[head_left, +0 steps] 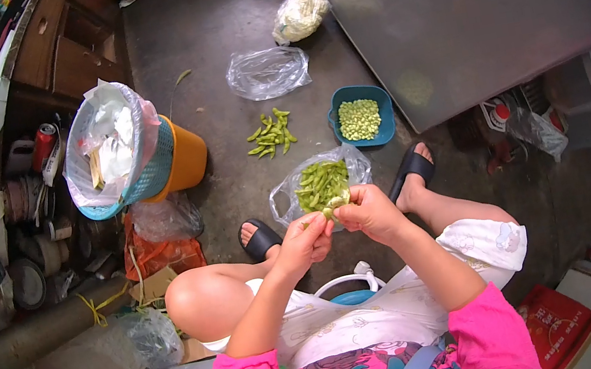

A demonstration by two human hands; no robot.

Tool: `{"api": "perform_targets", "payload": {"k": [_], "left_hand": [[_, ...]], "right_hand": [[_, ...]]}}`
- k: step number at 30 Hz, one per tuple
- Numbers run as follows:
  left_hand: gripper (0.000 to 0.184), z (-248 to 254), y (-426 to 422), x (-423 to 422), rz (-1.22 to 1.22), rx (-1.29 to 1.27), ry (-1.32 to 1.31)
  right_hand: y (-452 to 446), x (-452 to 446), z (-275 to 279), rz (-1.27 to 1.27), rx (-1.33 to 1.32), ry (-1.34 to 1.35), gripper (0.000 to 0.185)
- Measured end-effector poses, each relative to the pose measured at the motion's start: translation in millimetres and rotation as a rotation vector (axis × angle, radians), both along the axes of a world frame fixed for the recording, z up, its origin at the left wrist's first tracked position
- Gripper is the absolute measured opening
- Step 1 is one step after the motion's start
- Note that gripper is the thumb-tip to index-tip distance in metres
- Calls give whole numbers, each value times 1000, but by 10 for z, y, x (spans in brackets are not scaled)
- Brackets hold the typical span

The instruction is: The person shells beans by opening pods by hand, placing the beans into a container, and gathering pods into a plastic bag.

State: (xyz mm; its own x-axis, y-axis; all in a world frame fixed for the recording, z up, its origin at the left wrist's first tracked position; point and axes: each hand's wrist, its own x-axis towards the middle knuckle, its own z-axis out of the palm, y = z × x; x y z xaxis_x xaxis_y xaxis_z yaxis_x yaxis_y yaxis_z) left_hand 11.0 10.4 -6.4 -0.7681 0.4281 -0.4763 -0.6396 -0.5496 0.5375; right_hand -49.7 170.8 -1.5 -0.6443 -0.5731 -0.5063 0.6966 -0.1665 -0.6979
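My left hand [307,239] and my right hand [366,213] meet in front of my lap, both closed, pinching a green edamame pod [328,213] between the fingertips. Pale green shows at the pod, but the fingers partly cover it. Just beyond lies a clear plastic bag [360,165] spread around a heap of empty-looking green pods [323,182]. Farther out, a small pile of whole edamame pods [271,133] rests on the floor. To its right, a blue bowl [335,102] holds shelled beans [360,119].
A lined blue basket [164,168] with rubbish stands left, against an orange bin [188,156]. Another clear bag [268,75] and a bagged pale bundle [301,16] lie ahead. A large grey panel [469,4] fills the upper right. My sandalled feet flank the pod heap.
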Motion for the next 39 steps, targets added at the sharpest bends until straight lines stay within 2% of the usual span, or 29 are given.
{"api": "perform_targets", "payload": {"k": [7,10,13,16,19,20,26,29,32,35,39], "left_hand": [[27,-39,9,32,-17,212,-70],[27,-6,-6,42,-37,341,-90],[24,21,-36,20,-50,494,-162],[16,-4,119,0,147,-1072,649],[16,93,68,-27,12,-1445,952],[15,123,65,-37,6,-1456,987],[11,26,90,9,-3,-1361,886],[21,-120,74,27,77,-1223,867],[32,-256,82,96,131,-719,471],[36,-149,105,75,196,-451,282],[34,-62,82,33,183,-320,159]], "right_hand": [[-14,57,-13,-31,-69,-93,2],[-31,87,36,-37,-206,-215,4],[-44,96,83,-72,-187,-263,3],[-19,25,-28,-71,-63,-113,3],[-40,49,-25,-75,89,-10,3],[-56,53,-16,-70,93,-15,4],[-57,63,-9,-31,64,-49,3],[-54,74,-8,0,23,-101,2],[-38,74,-27,15,-36,-142,1],[-35,62,-4,1,-60,-168,3],[-44,57,-5,-32,-85,-188,6]]}}
